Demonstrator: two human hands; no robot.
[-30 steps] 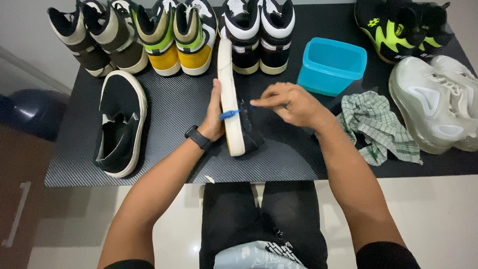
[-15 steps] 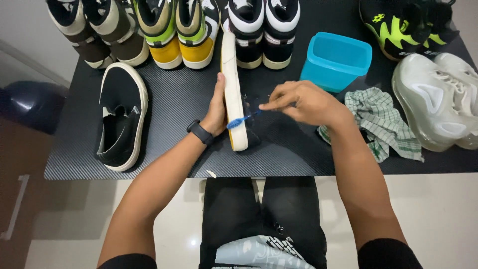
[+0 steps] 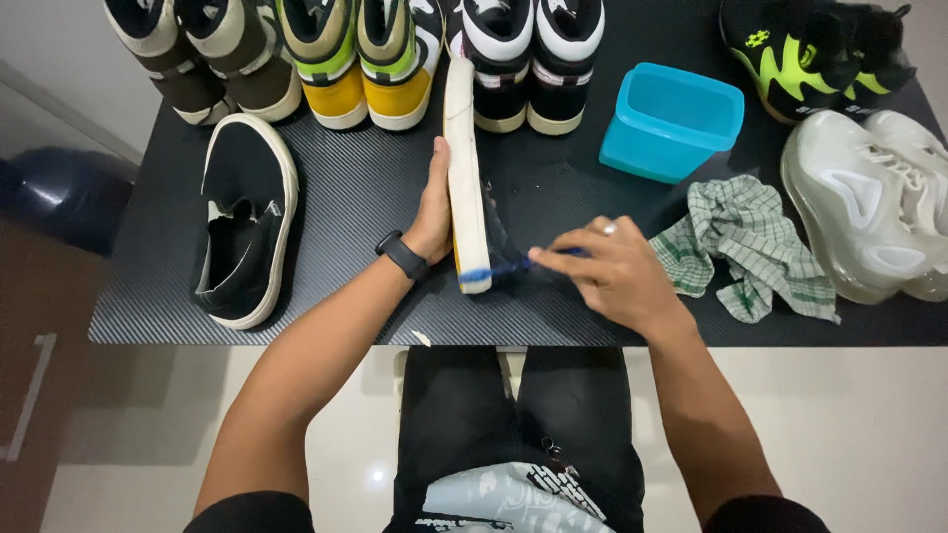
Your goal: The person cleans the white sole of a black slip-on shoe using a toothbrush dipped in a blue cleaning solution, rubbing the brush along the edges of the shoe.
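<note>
Stretching across the view was my black table point(image 3: 375, 188), its far edge lined with high-top sneakers point(image 3: 355, 54) and, at right, a pale foam shoe point(image 3: 869, 212). A black slip-on point(image 3: 242, 222) lay flat at left, well apart from the work. My left hand point(image 3: 433, 212) was clasped against the white sole of its mate, the tilted slip-on point(image 3: 466, 178), stood on edge mid-table. My right hand point(image 3: 617, 276) pinched a small blue brush point(image 3: 504, 268), bristles touching the sole's near end. Short strokes along the rubber, with the shoe braced firmly, looked to me the surest way to work. A teal tub point(image 3: 671, 123) and a checked cloth point(image 3: 746, 247) sat just beside my right hand, close enough for a sweeping wrist to catch.
</note>
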